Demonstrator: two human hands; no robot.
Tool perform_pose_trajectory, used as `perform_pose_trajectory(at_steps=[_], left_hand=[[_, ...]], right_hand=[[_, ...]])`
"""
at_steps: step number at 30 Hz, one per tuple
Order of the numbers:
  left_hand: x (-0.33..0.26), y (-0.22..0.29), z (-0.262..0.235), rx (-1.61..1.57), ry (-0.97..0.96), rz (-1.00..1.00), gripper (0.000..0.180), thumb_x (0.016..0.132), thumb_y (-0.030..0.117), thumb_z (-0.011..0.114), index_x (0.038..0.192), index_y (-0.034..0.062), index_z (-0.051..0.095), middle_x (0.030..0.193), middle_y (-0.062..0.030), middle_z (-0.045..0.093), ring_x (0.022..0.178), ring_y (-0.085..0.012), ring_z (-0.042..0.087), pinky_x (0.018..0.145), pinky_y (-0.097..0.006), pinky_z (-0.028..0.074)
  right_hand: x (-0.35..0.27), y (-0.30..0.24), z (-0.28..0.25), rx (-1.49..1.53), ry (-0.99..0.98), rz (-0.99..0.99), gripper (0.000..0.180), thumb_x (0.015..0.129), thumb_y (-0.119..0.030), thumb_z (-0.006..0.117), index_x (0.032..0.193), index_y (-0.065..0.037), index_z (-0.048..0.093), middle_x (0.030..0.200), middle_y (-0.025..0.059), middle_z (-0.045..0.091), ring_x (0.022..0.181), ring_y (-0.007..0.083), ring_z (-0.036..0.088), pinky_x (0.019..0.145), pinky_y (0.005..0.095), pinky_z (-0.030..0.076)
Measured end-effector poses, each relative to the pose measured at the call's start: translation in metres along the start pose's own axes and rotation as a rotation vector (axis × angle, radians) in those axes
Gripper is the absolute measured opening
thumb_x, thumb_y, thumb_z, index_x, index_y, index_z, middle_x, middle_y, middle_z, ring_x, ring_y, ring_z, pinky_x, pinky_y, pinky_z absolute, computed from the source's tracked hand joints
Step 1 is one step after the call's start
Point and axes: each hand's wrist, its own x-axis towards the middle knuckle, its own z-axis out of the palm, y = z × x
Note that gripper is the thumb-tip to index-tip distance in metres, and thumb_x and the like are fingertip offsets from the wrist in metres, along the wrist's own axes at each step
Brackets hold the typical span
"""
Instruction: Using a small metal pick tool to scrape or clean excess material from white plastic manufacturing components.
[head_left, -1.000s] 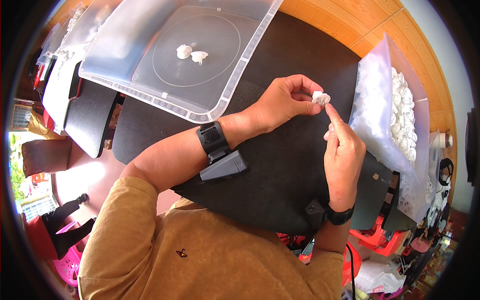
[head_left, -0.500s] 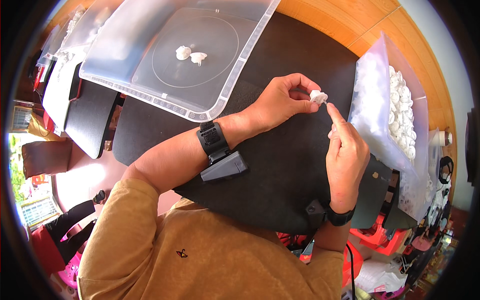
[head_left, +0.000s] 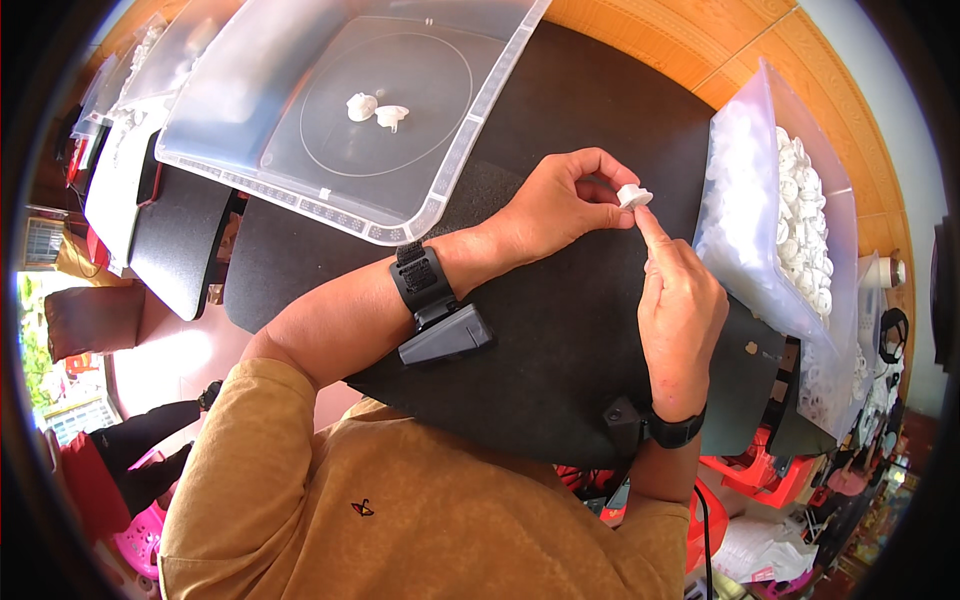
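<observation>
Over the black tabletop (head_left: 560,300), my left hand (head_left: 570,205) pinches a small white plastic part (head_left: 632,196) between thumb and forefinger. The part has a round flange and a narrower body. My right hand (head_left: 682,300) touches the flange with its outstretched forefinger. Its other fingers are curled in, and whatever they may hold is hidden. Two similar white parts (head_left: 361,106) lie close together in a large clear plastic bin (head_left: 405,232) at the far left. At the right, a translucent bin (head_left: 745,240) is filled with many white pieces (head_left: 802,220).
A wooden panel (head_left: 700,40) borders the table's far side. Black straps with devices (head_left: 440,335) sit on both forearms. Red plastic stools (head_left: 750,480) stand below the table at the right. Another black table (head_left: 185,235) with clear bins is at the left, near another person's dark sleeve (head_left: 150,430).
My right hand has moved up and left, bringing its forefinger against the part. A small thin piece seen between fingertip and part no longer shows. The view has shifted slightly.
</observation>
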Motion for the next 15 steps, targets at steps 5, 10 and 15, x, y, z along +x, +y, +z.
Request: perform_pose_trajectory(at_steps=[5, 10, 15], left_hand=[[-0.003, 0.004, 0.002, 0.089, 0.02, -0.036, 0.022, 0.084, 0.002, 0.074, 0.103, -0.0006, 0.064, 0.095, -0.0057, 0.069, 0.088, -0.011, 0.066, 0.081, -0.026, 0.054], [-0.002, 0.011, 0.0, 0.143, -0.005, -0.044, 0.024, 0.084, 0.001, 0.073, 0.106, -0.001, 0.063, 0.1, -0.0077, 0.069, 0.092, -0.0124, 0.066, 0.083, -0.027, 0.054], [-0.011, 0.023, 0.005, -0.061, -0.041, -0.113, 0.028, 0.086, 0.0, 0.071, 0.112, -0.0004, 0.06, 0.107, -0.0087, 0.068, 0.099, -0.0129, 0.065, 0.088, -0.028, 0.054]], right_hand=[[0.0, -0.003, -0.004, -0.094, -0.036, -0.036, 0.043, 0.084, -0.001, 0.059, 0.122, -0.02, 0.067, 0.071, 0.0052, 0.056, 0.061, 0.0246, 0.061, 0.055, 0.0389, 0.05], [0.004, 0.0, -0.012, -0.068, -0.052, -0.036, 0.04, 0.083, -0.001, 0.059, 0.118, -0.019, 0.068, 0.072, 0.0058, 0.058, 0.062, 0.0263, 0.061, 0.056, 0.0392, 0.05], [0.007, 0.017, -0.042, 0.407, 0.093, 0.161, 0.04, 0.081, -0.004, 0.073, 0.12, -0.011, 0.068, 0.067, 0.0058, 0.06, 0.05, 0.0135, 0.049, 0.052, 0.0284, 0.043]])
